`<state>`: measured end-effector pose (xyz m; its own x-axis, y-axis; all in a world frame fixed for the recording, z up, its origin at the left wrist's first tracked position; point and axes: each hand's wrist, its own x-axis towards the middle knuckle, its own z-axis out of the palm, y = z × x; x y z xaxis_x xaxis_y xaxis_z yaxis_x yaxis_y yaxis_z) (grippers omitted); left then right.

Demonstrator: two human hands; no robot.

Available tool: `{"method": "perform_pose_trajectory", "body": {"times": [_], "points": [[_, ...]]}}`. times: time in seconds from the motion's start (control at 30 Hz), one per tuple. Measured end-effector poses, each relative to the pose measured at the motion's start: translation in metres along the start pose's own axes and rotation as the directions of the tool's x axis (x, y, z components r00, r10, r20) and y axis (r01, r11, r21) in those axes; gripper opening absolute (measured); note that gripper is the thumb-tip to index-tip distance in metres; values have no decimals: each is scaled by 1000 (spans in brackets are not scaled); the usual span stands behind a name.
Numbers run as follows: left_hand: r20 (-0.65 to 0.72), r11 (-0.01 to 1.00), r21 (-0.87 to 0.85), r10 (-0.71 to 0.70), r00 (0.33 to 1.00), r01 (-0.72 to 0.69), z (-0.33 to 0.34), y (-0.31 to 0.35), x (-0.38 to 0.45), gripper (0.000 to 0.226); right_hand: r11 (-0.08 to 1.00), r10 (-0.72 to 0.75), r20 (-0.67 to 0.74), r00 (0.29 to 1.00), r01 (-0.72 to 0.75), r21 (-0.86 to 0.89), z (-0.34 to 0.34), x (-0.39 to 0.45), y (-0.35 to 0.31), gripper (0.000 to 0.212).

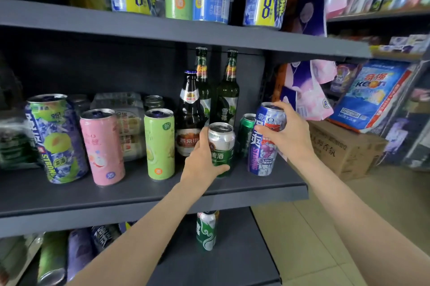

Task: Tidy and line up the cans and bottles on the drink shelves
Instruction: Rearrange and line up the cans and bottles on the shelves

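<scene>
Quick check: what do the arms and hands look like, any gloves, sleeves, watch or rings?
Both forearms are bare, no sleeves in view. The left hand and right hand wear no gloves. No watch, bracelet or ring shows on either.

Left arm: reaching up from lower left, bare forearm extending diagonally; left hand curling around a held item, thumb lying across its front. Right arm: reaching in from lower right; right hand gripping from the side, fingers arching over the top, thumb pressing the front.
</scene>
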<state>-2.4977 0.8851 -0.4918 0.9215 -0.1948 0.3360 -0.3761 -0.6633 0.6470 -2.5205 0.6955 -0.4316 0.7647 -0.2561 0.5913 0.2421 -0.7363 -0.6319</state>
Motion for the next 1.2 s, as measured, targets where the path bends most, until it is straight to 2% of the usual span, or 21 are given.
{"method": "perform_pose_trajectory", "body": {"times": [0.1, 0.3, 0.33, 0.4, 0.47, 0.53, 0.57, 0.63, 0.7, 0.77, 0.87, 0.97, 1.07, 1.2], "points": [[6, 1000, -10, -26, 1000, 26, 14, 7, 19, 107, 1000, 16, 6, 1000, -16, -22, 4, 6, 6, 56], [8, 993, 26, -113, 994, 113, 29, 12, 21, 94, 988, 26, 144, 989, -4, -151, 0, 11, 1, 64], [-2, 995, 57, -85, 996, 85, 26, 9, 12, 89, 981, 10, 144, 990, 18, -193, -2, 10, -2, 67], [-114, 992, 92, 97, 989, -87, 15, -3, -11, 70, 965, -79, 82, 993, 97, -242, -3, 5, -14, 69], [-270, 949, 191, 298, 916, -252, -2, -20, -30, 47, 953, -228, 25, 973, 229, -197, 3, -1, -36, 61], [-406, 916, 288, 381, 830, -280, -19, -41, -41, 38, 924, -341, 2, 940, 335, -182, 20, -4, -60, 54], [-473, 935, 262, 339, 813, -238, -26, -51, -45, 37, 919, -363, 2, 932, 359, -165, 32, -4, -70, 53], [-571, 992, 71, 128, 811, -107, -36, -62, -51, 44, 959, -273, 62, 960, 277, -59, 57, 2, -88, 59], [-533, 999, -49, -39, 845, 15, -39, -65, -48, 64, 995, -99, 193, 976, 94, 38, 82, 12, -96, 68], [-453, 991, -75, -131, 882, 108, -37, -68, -40, 80, 996, 20, 293, 956, -45, 80, 105, 20, -101, 73], [-404, 985, -105, -170, 899, 139, -38, -75, -28, 81, 991, 84, 368, 926, -115, 65, 126, 28, -103, 78], [-421, 980, -150, -182, 889, 130, -43, -83, -29, 78, 980, 125, 355, 926, -171, 100, 129, 30, -106, 78], [-450, 973, -175, -213, 867, 148, -44, -85, -28, 77, 978, 106, 283, 953, -151, 145, 124, 23, -104, 64], [-451, 972, -176, -219, 865, 154, -43, -85, -28, 79, 990, 38, 222, 974, -68, 126, 103, -1, -107, 60]]}}
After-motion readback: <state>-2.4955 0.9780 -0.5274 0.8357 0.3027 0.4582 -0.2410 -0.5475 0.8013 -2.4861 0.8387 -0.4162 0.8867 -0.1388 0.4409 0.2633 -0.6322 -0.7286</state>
